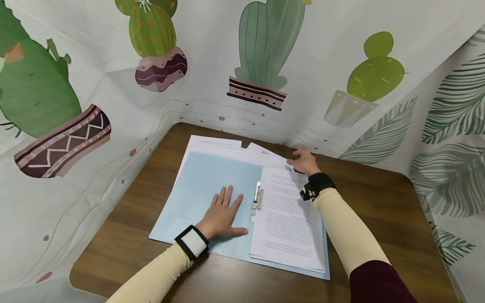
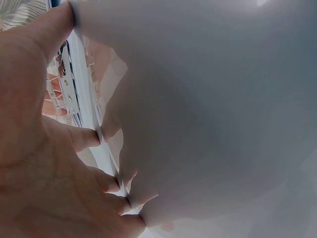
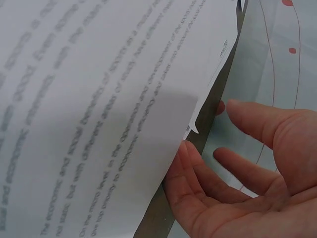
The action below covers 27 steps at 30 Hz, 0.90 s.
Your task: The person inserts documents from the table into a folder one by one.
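A light blue folder [image 1: 212, 174] lies spread out on the wooden table. My left hand [image 1: 221, 219] presses flat on its left cover, fingers spread; the left wrist view shows the palm and fingertips against the glossy cover [image 2: 208, 124]. Along the folder's spine runs a metal clip [image 1: 257, 198]. Right of it lies a stack of printed sheets [image 1: 289, 223]. My right hand [image 1: 306, 163] is at the far edge of the sheets. In the right wrist view, its lower fingers [image 3: 190, 186] touch the paper's edge, while thumb and index finger stand apart.
Beyond the folder's top edge, white sheets [image 1: 216, 145] stick out on the left, and another sheet [image 1: 265, 153] lies at an angle in the middle. The dark wooden table [image 1: 382, 202] has rounded corners. A cactus-print cloth [image 1: 212, 50] hangs just behind its far edge.
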Tool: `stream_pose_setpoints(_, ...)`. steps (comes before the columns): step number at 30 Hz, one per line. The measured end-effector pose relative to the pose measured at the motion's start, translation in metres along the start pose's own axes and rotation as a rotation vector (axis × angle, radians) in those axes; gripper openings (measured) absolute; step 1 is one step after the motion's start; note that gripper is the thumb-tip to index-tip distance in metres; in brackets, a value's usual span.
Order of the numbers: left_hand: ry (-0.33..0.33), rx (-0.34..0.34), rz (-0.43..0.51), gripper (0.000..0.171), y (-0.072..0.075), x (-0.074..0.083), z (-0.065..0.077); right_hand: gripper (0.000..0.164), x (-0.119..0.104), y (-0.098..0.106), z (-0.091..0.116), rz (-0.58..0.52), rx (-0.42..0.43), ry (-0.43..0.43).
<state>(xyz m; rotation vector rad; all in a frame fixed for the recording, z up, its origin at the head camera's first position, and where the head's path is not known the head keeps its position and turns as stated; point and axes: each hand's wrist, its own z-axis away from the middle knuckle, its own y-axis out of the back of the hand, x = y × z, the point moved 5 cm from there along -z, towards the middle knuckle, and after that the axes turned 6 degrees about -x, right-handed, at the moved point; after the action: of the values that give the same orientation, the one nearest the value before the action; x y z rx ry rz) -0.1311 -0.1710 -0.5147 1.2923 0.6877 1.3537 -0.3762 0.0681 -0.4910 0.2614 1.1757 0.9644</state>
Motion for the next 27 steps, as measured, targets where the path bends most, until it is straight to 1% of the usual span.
stream_pose_setpoints(3, 0.001, -0.003, 0.002, 0.109, 0.0, 0.001, 0.001, 0.06, 0.0, 0.0, -0.002, -0.02, 0.006, -0.05)
stream_pose_setpoints(7, 0.003, -0.002, -0.002, 0.109, -0.002, 0.001, 0.001, 0.059, -0.001, -0.001, -0.002, -0.079, 0.011, -0.094)
stream_pose_setpoints(12, 0.007, 0.001, -0.017, 0.11, -0.004, 0.001, 0.0, 0.061, -0.002, -0.004, 0.0, -0.177, -0.021, -0.082)
stream_pose_setpoints(15, 0.004, 0.005, -0.016, 0.11, -0.004, 0.001, 0.001, 0.059, 0.0, -0.006, -0.002, -0.198, -0.043, -0.082)
stream_pose_setpoints(17, 0.005, 0.0, -0.018, 0.111, -0.005, 0.0, 0.0, 0.055, 0.002, -0.007, -0.003, -0.181, -0.043, -0.086)
stream_pose_setpoints(23, 0.015, -0.009, -0.03, 0.112, -0.005, -0.001, -0.001, 0.047, 0.004, -0.01, -0.01, -0.079, -0.024, -0.083)
stream_pose_setpoints(25, 0.017, -0.006, -0.032, 0.112, -0.004, -0.001, -0.001, 0.041, 0.003, -0.01, -0.011, -0.053, -0.019, -0.075)
stream_pose_setpoints(27, 0.017, -0.001, -0.031, 0.112, -0.004, -0.001, -0.001, 0.033, 0.002, -0.01, -0.012, -0.038, -0.014, -0.064)
